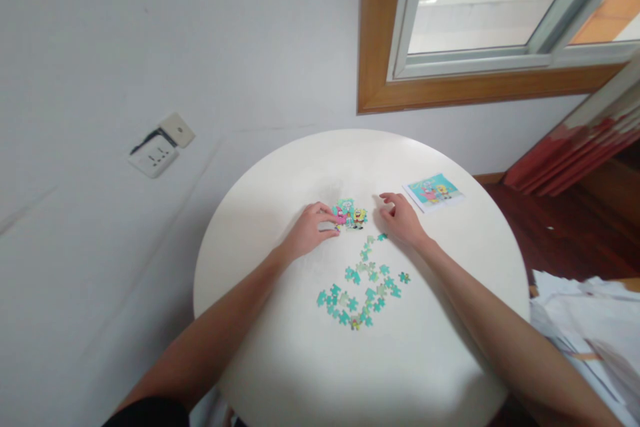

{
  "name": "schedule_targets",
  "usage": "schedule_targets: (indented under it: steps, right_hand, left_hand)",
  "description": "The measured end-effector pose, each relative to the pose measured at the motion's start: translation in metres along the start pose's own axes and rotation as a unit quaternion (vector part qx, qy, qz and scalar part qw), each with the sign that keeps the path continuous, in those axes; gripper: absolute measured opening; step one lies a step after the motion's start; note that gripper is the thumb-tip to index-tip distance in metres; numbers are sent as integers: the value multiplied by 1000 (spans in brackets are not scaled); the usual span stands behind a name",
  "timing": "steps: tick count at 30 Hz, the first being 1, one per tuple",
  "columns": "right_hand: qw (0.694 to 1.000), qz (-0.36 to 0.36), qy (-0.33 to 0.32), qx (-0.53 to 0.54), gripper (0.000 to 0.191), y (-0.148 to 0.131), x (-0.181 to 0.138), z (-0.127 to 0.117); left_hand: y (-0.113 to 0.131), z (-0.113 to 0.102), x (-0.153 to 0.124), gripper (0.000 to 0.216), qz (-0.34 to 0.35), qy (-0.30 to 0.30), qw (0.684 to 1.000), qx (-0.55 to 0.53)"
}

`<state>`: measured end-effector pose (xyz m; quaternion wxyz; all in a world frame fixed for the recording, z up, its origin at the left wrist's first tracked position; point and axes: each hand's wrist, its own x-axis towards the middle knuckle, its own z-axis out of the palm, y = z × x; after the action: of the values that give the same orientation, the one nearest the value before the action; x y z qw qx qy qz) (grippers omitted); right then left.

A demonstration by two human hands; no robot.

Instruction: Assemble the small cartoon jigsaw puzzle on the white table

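A partly joined jigsaw puzzle (349,215) with pink and yellow cartoon figures lies on the round white table. My left hand (317,228) rests at its left edge, fingers apart, with the fingertips touching the pink part. To the right of the puzzle, my right hand (400,217) hovers or rests close to the table with its fingers curled; whether it holds a piece cannot be made out. Loose puzzle pieces (353,303), mostly turquoise and pale green, are scattered nearer to me. One turquoise piece (383,237) lies just left of my right wrist.
A picture card (434,192) showing the cartoon figures lies right of my right hand. The round table (280,180) stands against a white wall with a socket (154,155). Papers (590,327) are piled at the right, below a red curtain (565,140).
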<state>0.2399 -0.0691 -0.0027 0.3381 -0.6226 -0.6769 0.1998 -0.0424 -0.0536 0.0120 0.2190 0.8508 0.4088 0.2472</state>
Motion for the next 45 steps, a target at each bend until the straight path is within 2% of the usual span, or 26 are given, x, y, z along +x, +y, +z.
schedule_targets:
  steps: [18,24,45]
  right_hand:
    - [1000,-9,1,-2,40,0,0,0]
    - [1000,-1,-4,6,40,-2,0,-1]
    - [1000,-4,-4,-15,40,-3,-1,-1]
  left_hand:
    - [-1,2,1,25,20,21,1000,5]
    - [-3,5,1,13,-5,36,999,-1]
    - [1,4,-1,12,-19,17,1000,-5]
